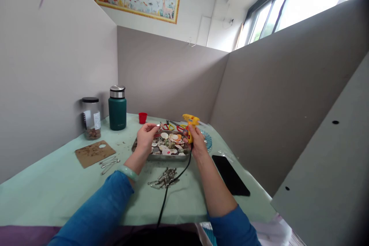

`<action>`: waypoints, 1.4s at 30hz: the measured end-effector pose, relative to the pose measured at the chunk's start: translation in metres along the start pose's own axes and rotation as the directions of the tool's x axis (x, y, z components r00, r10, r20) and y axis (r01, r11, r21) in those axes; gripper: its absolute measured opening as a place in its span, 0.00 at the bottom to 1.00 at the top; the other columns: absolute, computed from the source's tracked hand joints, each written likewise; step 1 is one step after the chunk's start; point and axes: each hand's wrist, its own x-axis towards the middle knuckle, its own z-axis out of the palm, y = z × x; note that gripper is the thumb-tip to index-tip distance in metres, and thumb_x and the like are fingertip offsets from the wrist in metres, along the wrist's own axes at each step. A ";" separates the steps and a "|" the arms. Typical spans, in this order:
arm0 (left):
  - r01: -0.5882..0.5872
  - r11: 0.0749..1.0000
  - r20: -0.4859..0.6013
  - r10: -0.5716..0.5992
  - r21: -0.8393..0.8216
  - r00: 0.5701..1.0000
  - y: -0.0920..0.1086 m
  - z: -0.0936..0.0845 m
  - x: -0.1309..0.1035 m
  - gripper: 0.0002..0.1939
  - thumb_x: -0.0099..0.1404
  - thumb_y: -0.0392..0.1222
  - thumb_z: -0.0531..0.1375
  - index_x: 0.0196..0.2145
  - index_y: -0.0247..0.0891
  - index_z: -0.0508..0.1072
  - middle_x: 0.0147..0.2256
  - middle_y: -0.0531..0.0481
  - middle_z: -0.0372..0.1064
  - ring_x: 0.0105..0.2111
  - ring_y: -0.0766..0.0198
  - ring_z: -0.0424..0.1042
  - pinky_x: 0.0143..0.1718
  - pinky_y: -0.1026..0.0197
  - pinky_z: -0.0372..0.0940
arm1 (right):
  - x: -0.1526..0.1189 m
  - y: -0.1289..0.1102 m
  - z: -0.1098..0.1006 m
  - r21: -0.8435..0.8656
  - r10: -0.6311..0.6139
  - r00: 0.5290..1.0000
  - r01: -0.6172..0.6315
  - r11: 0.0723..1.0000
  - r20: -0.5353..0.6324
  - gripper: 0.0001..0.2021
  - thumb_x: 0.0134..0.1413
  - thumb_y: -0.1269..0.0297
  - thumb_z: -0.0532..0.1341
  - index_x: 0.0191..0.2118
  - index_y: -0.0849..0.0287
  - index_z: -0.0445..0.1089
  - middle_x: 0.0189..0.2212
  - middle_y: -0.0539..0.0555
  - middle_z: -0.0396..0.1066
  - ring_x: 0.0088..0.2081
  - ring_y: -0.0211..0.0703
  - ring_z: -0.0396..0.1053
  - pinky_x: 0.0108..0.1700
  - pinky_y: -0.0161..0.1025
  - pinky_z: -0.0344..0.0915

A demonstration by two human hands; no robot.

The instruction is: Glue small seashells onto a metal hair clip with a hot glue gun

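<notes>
My right hand is wrapped round the handle of a yellow glue gun, whose nozzle points left; a black cord runs from it down to the table's front edge. My left hand pinches a small whitish piece between thumb and fingertips, too small to identify. Below and between both hands is a metal tray holding shells and flat round pieces. Nearer me lies a pile of small metal clips. The hands are apart from each other.
At the left stand a green bottle and a clear jar, with cardboard and metal pins nearer. A red cup and scissors are behind. A blue dish and black phone-like slab lie right.
</notes>
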 end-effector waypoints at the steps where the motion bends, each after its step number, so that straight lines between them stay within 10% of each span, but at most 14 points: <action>1: 0.008 1.000 0.009 -0.008 0.004 1.000 0.000 0.000 -0.001 0.19 0.41 0.44 0.69 0.28 0.34 0.68 0.26 0.49 0.72 0.26 0.63 0.71 0.26 0.62 0.67 | -0.001 -0.001 0.001 0.058 0.040 0.999 -0.042 0.997 0.024 0.18 0.43 0.50 0.64 0.35 0.57 0.64 0.24 0.48 0.68 0.21 0.34 0.63 0.16 0.29 0.55; 10: 0.033 0.997 0.070 -0.038 0.071 0.997 -0.001 0.003 -0.007 0.18 0.42 0.46 0.69 0.28 0.35 0.68 0.26 0.48 0.71 0.28 0.61 0.72 0.26 0.62 0.66 | -0.021 -0.003 0.010 -0.031 0.060 0.900 -0.051 0.998 0.432 0.24 0.49 0.45 0.59 0.45 0.59 0.66 0.29 0.52 0.70 0.17 0.29 0.60 0.14 0.27 0.53; 35: -0.004 0.999 0.079 0.000 0.052 0.997 0.003 0.003 -0.007 0.18 0.43 0.45 0.68 0.29 0.35 0.68 0.26 0.50 0.71 0.28 0.61 0.73 0.27 0.62 0.67 | -0.029 -0.005 0.009 -0.300 0.134 0.869 0.017 0.954 0.476 0.24 0.52 0.42 0.54 0.28 0.61 0.69 0.12 0.48 0.63 0.15 0.33 0.61 0.17 0.28 0.58; 42: -0.003 0.999 0.077 -0.001 0.048 0.997 0.003 0.003 -0.007 0.18 0.43 0.46 0.68 0.29 0.35 0.67 0.27 0.50 0.71 0.28 0.61 0.73 0.27 0.62 0.67 | -0.027 -0.004 0.006 -0.298 0.123 0.867 0.030 0.954 0.483 0.22 0.52 0.44 0.55 0.27 0.62 0.67 0.22 0.50 0.70 0.14 0.30 0.60 0.17 0.29 0.56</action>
